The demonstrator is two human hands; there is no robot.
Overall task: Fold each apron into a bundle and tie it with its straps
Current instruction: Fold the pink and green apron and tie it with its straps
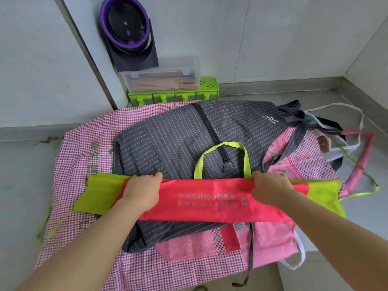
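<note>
A red apron (207,201) with lime-green sides and grey printing lies folded into a long flat band across the pile. Its lime neck loop (222,150) sticks out past the far edge. My left hand (142,190) grips the band's far edge near its left end, fingers curled over the fold. My right hand (270,189) grips the same edge near the right end. Under the band lies a grey pinstriped apron (178,133), on a pink checked apron (84,143) and a pink striped one (270,236).
Loose straps, white (360,118), red (365,156) and lime (357,194), trail off the pile to the right. At the back wall stand a green rack (174,96), a clear box of chopsticks (161,79) and a purple-rimmed black bowl (126,24). The steel counter (21,175) surrounds the pile.
</note>
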